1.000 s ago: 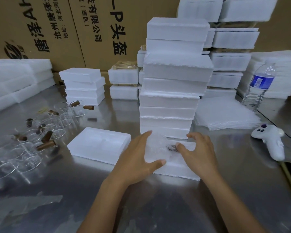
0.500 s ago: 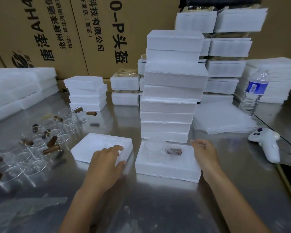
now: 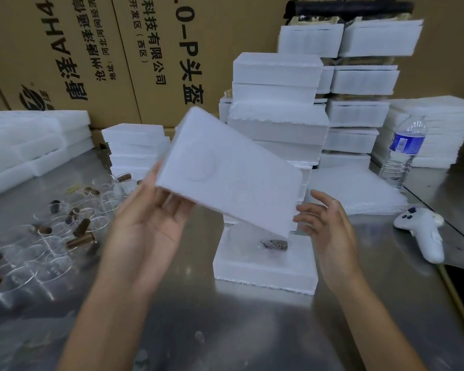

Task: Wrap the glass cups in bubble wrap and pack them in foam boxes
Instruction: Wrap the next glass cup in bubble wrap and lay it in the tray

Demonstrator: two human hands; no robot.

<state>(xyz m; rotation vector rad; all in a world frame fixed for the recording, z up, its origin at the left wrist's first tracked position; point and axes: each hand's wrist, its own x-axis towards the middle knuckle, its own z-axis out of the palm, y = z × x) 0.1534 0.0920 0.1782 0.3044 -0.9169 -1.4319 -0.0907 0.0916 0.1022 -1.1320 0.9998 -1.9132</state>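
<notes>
Grips lid [image 3: 231, 172] in left hand [image 3: 148, 223], tilted above box [image 3: 263, 269] on surface [image 3: 252, 330], likely to cap the wrapped cup [image 3: 252, 247] nested inside; holds right hand [image 3: 327, 226] open near lid's edge, poised to steady.

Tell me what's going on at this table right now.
A person is packing glass cups, which sit unwrapped on the left of the steel table. The left hand holds a foam lid tilted in the air above an open foam box, where a bubble-wrapped cup already lies. The right hand is open beside the lid's lower corner. A stack of foam boxes stands behind.
</notes>
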